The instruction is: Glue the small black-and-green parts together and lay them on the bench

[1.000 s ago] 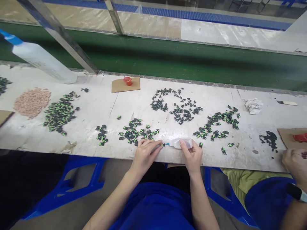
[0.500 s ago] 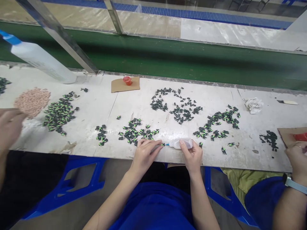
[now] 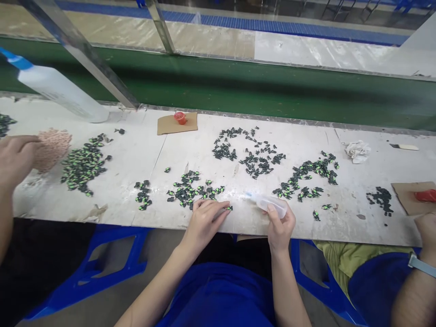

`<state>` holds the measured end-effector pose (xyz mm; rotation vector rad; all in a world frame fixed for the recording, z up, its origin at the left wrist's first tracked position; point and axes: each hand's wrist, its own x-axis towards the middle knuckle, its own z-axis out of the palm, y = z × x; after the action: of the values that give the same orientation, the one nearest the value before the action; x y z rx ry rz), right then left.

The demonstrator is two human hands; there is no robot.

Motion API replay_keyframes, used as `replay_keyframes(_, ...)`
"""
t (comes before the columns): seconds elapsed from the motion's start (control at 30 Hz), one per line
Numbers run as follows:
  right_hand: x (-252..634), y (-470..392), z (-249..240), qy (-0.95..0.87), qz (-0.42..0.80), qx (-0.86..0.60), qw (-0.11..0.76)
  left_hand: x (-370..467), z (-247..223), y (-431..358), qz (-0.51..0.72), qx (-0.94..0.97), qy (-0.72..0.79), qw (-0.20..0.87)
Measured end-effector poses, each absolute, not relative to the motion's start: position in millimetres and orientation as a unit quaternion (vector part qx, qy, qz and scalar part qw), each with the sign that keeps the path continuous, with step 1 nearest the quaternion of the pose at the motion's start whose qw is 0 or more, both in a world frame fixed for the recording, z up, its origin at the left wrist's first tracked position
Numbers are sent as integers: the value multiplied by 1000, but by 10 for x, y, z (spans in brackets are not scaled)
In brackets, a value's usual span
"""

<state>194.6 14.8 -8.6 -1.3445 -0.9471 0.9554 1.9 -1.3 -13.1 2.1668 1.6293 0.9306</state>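
Note:
My left hand (image 3: 206, 221) is closed in a pinch at the table's near edge, on a small black-and-green part (image 3: 229, 208) that pokes out past the fingertips. In my right hand (image 3: 280, 225) is a translucent squeeze bottle (image 3: 272, 204) with a blue tip, tilted so the tip points left and slightly up. That tip is apart from the pinched part. Just beyond my left hand lies a pile of black-and-green parts (image 3: 185, 190). Another such pile (image 3: 311, 170) sits beyond my right hand. Small plain black pieces (image 3: 259, 163) are scattered farther back, between the two piles.
A red cup (image 3: 180, 118) stands on cardboard (image 3: 164, 125) at the back. A large white bottle (image 3: 64, 93) leans left. A co-worker's hand (image 3: 17, 159) is over pinkish pieces (image 3: 56, 147); another co-worker's hand (image 3: 427, 229) is at right. Crumpled tissue (image 3: 357, 151) lies back right.
The squeeze bottle in my right hand has drawn back to the right, its tip leaving the pinched part. My left hand stays put. The left co-worker's hand has moved over the pinkish pieces.

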Motion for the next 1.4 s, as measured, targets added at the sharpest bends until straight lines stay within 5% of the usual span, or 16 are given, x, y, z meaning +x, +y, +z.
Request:
replay_keyframes(0.17,1919,147,-92,-418,404,-540,609,-45,132,239,321,767,532,160)
replay_keyframes(0.43,1878,207,-187,-458,339,-620,539,408,118,1085,251,819,492,154)
replay_keyframes(0.7,1831,-139,-140,-496,153,-604,604,513,-18,1141,229,827,489,154)
replay_keyframes(0.97,1568,-247,-119,-477,381,-570,550,189,213,264,328,732,532,271)
replay_keyframes(1.17,1502,-217,-134,-495,442,-538,520,73,178,-38,355,691,540,326)
replay_keyframes(1.4,1580,-163,-140,-500,389,-599,490,45,-81,-3,352,739,547,176)
